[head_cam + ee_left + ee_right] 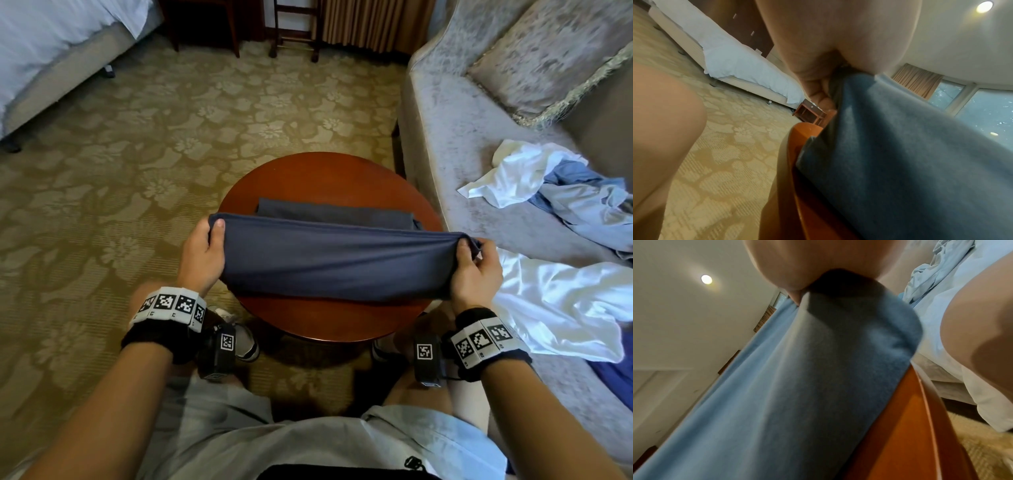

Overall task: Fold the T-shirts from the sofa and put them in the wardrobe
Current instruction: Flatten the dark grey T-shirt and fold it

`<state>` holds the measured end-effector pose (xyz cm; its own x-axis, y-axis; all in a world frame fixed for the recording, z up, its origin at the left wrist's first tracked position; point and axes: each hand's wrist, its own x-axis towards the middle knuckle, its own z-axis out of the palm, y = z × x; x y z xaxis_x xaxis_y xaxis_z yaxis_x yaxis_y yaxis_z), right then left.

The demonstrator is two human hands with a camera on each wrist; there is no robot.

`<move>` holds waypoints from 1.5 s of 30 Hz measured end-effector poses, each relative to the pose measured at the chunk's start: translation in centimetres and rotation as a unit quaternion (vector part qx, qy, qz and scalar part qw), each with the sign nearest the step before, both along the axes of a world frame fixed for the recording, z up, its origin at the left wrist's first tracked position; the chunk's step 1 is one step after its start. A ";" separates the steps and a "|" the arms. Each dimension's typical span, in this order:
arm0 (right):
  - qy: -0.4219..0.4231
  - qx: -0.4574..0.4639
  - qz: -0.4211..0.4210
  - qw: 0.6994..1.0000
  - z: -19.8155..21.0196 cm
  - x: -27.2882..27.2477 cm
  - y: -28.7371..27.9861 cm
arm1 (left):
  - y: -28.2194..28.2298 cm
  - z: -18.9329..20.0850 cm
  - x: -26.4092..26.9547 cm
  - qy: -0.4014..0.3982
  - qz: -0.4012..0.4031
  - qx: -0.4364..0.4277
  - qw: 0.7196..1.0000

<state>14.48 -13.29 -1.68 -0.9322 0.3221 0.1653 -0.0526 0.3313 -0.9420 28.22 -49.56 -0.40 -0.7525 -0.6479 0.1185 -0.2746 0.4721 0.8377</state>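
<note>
A dark blue T-shirt (335, 260) lies partly folded across a round wooden table (325, 174). Its near part is lifted and stretched between both hands, while the far part (335, 212) rests flat on the tabletop. My left hand (205, 250) grips the shirt's left end, thumb on top. My right hand (474, 270) pinches the right end, the cloth bunched there. The wrist views show the blue cloth (900, 154) (807, 386) held close over the table's rim (797, 138) (910, 418). More T-shirts lie crumpled on the sofa (452, 144): white and light blue ones (555, 185) and a white one (565, 305).
A bed (58, 44) stands at the far left, and a chair (294, 31) and a curtain (370, 24) at the back. Patterned carpet (137, 154) surrounds the table. A cushion (548, 54) leans on the sofa back. My knees and shoes are under the table's near edge.
</note>
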 end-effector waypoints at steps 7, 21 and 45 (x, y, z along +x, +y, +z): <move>-0.048 0.049 0.028 0.997 0.4 -2.9 -0.7 | -2.4 -0.3 -3.1 -0.009 -0.015 -0.018 1.000; -0.234 0.176 0.066 0.954 -2.9 -11.3 -2.1 | -5.4 -4.3 -12.1 -0.196 -0.001 -0.056 0.979; -0.042 0.323 0.398 0.858 0.0 -8.4 -11.2 | 1.5 -1.9 -10.8 -0.097 -0.140 -0.132 0.977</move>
<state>6.11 -24.46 -1.64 -0.8314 -0.5557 -0.0087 -0.4453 0.6755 -0.5878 17.42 -48.03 -2.35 -0.9206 -0.3797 0.0917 -0.2446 0.7435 0.6224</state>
